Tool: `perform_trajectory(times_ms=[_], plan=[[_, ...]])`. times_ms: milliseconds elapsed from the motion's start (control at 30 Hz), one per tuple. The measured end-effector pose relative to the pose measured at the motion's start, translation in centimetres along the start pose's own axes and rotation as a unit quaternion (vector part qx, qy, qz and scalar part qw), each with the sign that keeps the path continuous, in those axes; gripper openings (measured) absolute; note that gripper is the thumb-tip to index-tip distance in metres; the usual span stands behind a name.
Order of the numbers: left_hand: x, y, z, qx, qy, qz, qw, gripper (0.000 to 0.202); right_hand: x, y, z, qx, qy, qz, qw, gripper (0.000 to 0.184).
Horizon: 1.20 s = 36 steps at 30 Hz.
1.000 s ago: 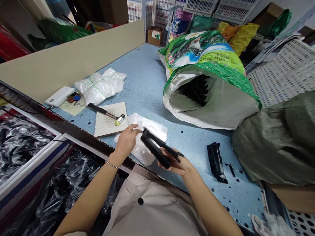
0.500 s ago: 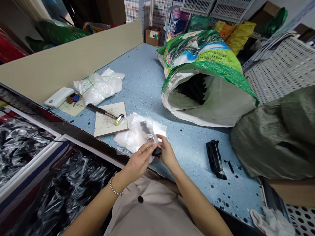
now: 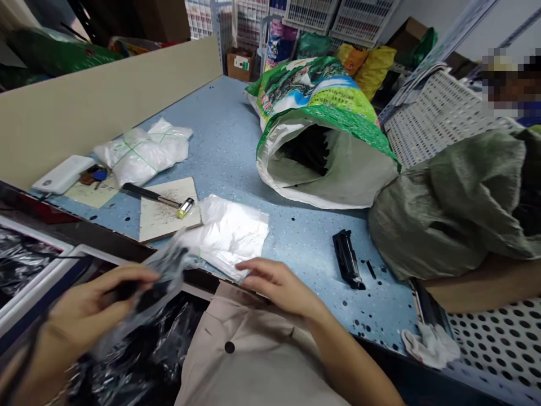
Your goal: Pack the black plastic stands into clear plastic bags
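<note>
left hand [image 3: 95, 304]: bagged black part [image 3: 158, 287] moved off table [image 3: 224, 158] | right hand [image 3: 274, 282]: released, now open

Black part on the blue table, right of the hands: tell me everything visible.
The black part is a long, narrow piece, matte and plastic-looking, with stepped, notched edges. It lies on the speckled blue tabletop, its long axis running diagonally. A thin black strip lies close beside it, apart from it. Only the tabletop appears to touch it. Its exact function cannot be told from this view.
</note>
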<state>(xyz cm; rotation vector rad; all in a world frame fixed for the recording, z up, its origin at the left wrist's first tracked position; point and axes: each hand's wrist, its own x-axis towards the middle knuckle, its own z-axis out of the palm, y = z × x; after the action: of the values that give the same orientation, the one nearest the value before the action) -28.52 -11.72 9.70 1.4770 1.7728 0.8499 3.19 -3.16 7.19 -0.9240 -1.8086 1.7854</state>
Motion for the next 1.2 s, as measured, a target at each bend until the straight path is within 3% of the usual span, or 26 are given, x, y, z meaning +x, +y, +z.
perform_trajectory(times_ms=[100,167,233,267,333,367,400,467,567,700,767,867,967,1067,1200], plan=[[-1.9,-5.7,-3.7,0.026,-0.001,-0.111,0.994,0.020,-2.4,1.6,-6.0,-0.171,0.172,0.011,0.970,0.034],[-2.7,-8.9,-4.1,0.061,0.035,-0.130,0.989,0.022,-4.1,3.3,-10.7,-0.336,0.263,0.048,0.903,0.046],[-2.7,-10.7,-3.6,0.102,0.077,-0.139,0.982,0.021,-5.5,4.9,-14.8,-0.515,0.263,0.102,0.810,0.055],[-2.4,-10.9,-3.1,0.112,0.089,-0.148,0.979,0.020,-6.1,5.6,-16.5,-0.579,0.229,0.118,0.773,0.056],[-1.5,-9.9,-1.9,0.099,0.084,-0.159,0.979,0.022,-6.9,6.3,-19.0,-0.665,0.158,0.130,0.718,0.054],[-0.9,-8.7,-1.3,0.078,0.066,-0.152,0.983,0.027,-7.1,6.5,-19.8,-0.687,0.124,0.125,0.705,0.052],[-0.2,-7.2,-0.5,0.049,0.044,-0.133,0.989,0.033,-7.2,6.5,-20.4,-0.696,0.096,0.118,0.702,0.051],[1.4,-3.6,1.2,-0.018,-0.003,-0.073,0.997,0.045,-7.2,6.3,-21.0,-0.674,0.042,0.105,0.730,0.046],[4.2,1.2,4.5,-0.113,-0.027,0.038,0.993,0.052,-6.6,5.7,-20.3,-0.554,0.012,0.117,0.824,0.030],[7.8,4.7,9.6,-0.219,-0.039,0.103,0.970,0.063,-5.0,4.4,-15.8,-0.257,0.124,0.124,0.950,0.033],[9.1,5.6,12.0,-0.215,-0.053,0.117,0.968,0.068,-3.6,3.5,-12.3,-0.049,0.171,0.102,0.979,0.036],[10.1,6.7,14.7,-0.159,-0.084,0.159,0.971,0.070,-0.8,2.5,-7.6,0.224,0.125,0.082,0.963,0.038],[10.0,7.1,15.6,-0.128,-0.104,0.180,0.970,0.070,1.9,2.5,-5.2,0.356,0.085,0.084,0.927,0.034],[9.5,6.5,14.7,-0.146,-0.082,0.165,0.972,0.057,3.1,3.1,-5.3,0.395,0.100,0.086,0.909,0.027],[8.7,4.4,12.5,-0.100,-0.016,0.178,0.979,0.009,2.6,3.3,-6.9,0.436,0.140,0.077,0.886,0.023]])
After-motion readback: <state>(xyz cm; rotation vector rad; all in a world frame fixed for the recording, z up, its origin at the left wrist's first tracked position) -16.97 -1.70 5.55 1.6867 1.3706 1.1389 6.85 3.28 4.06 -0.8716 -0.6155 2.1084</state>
